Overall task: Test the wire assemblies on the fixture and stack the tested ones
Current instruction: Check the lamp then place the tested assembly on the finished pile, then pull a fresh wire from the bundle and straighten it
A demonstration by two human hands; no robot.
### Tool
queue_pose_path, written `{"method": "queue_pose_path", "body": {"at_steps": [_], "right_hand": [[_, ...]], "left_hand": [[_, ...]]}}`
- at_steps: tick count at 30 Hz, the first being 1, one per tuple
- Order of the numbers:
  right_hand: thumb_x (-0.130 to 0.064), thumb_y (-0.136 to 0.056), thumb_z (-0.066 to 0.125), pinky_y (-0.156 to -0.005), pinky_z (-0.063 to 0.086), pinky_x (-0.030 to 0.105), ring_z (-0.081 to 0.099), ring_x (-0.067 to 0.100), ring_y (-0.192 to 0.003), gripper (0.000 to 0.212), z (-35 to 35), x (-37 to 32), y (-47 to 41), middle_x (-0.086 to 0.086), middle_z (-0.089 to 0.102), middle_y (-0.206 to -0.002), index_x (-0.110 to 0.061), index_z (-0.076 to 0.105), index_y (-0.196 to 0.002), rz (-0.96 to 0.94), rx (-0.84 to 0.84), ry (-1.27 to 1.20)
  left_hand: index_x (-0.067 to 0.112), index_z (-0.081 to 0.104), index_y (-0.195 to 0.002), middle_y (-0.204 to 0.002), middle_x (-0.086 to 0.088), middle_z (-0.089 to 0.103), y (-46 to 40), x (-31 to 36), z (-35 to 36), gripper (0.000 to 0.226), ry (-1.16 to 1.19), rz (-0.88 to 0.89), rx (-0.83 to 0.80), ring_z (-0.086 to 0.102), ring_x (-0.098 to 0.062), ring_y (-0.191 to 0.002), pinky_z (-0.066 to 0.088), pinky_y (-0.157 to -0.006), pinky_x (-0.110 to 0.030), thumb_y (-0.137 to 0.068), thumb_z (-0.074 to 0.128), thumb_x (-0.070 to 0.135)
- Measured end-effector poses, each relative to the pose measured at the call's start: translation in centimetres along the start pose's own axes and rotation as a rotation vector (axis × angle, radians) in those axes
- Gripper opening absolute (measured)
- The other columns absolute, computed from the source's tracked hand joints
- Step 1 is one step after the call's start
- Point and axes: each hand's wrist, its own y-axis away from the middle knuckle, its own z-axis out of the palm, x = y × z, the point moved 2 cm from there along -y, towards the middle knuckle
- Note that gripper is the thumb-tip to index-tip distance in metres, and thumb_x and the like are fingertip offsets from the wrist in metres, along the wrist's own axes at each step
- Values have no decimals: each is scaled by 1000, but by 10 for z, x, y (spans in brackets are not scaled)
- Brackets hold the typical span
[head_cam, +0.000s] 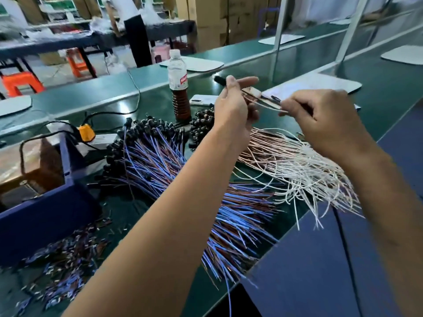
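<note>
Both my hands are raised above the green bench. My left hand (233,104) grips the black connector end of a thin wire assembly (263,104), index finger stretched out. My right hand (320,120) pinches the same assembly's pale wires near their other end. Under my left forearm lies a big fan of blue and brown wire assemblies (160,161) with black connectors. Below my right hand lies a pile of white and copper-coloured wire assemblies (290,163). Whether a test fixture is in view, I cannot tell.
A bottle (179,88) of dark liquid stands behind the piles, beside a phone (203,100). At the left are a blue bin (41,202), a white power strip (100,140) with an orange plug, and cut wire scraps (64,264). White mats lie further along the bench.
</note>
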Motion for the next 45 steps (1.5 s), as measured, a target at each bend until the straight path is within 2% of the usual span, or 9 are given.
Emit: {"method": "queue_pose_path", "body": {"at_steps": [4,8,13,19,24,30,35,41,45], "right_hand": [[-35,-105,60,-61,33,37,50,20,-59,27,10,24,-5,-8,53,-57,-20,79,-93,42,-75,98],[-35,-105,59,-70,51,39,65,34,-84,26,50,48,3,11,75,-90,-19,80,-105,114,-159,288],[-33,-106,57,-82,51,42,59,35,-99,29,89,61,13,14,63,-98,-19,80,-116,181,-254,352],[-27,-104,57,-89,52,44,59,36,-109,24,84,51,4,13,68,-109,-19,78,-111,241,-214,561],[-17,-96,61,-77,53,42,66,39,-91,21,84,-34,0,18,74,-97,-12,80,-103,182,18,301],[-23,-73,61,-62,51,38,68,34,-77,22,130,-195,35,6,70,-77,-29,47,-58,-117,-515,42],[-23,-81,67,-61,50,37,67,35,-78,30,192,-303,80,6,71,-79,-30,50,-57,-342,-843,-50],[-23,-93,62,-73,57,39,67,37,-87,12,251,-416,126,11,72,-92,-17,71,-89,-457,-952,-272],[-24,-98,55,-91,55,41,65,40,-109,24,288,-464,131,18,71,-114,-13,68,-116,-408,-940,-274]], "left_hand": [[3,63,-84,-58,-10,57,-12,-8,-6,51,250,-160,37,54,-12,-48,52,-42,-19,-112,35,35],[-5,61,-90,-76,-15,60,-20,-31,-27,28,227,-183,129,61,-19,-68,63,-75,-30,-108,50,14],[-3,57,-95,-91,-16,58,-21,-46,-48,12,243,-220,174,62,-23,-89,52,-106,-38,-104,52,3],[-6,64,-105,-95,-18,68,15,-27,-62,12,201,-224,18,69,-28,-92,61,-90,-32,-101,56,2],[-1,66,-104,-84,-10,72,69,11,-99,20,17,-167,-263,73,-21,-77,61,-77,-25,-103,48,7],[2,66,-91,-73,-9,65,154,80,-202,14,-430,-139,-466,70,-21,-65,56,-60,-22,-95,53,5],[8,72,-83,-70,-12,68,234,134,-309,15,-832,-286,-242,66,-17,-57,49,-49,-24,-87,58,10],[10,74,-82,-72,-3,71,292,189,-421,18,-1456,-297,505,56,-17,-58,39,-43,-15,-94,61,14],[10,78,-97,-93,-16,75,285,215,-451,21,-1626,-130,883,70,-31,-87,53,-71,-27,-85,61,12]]}}
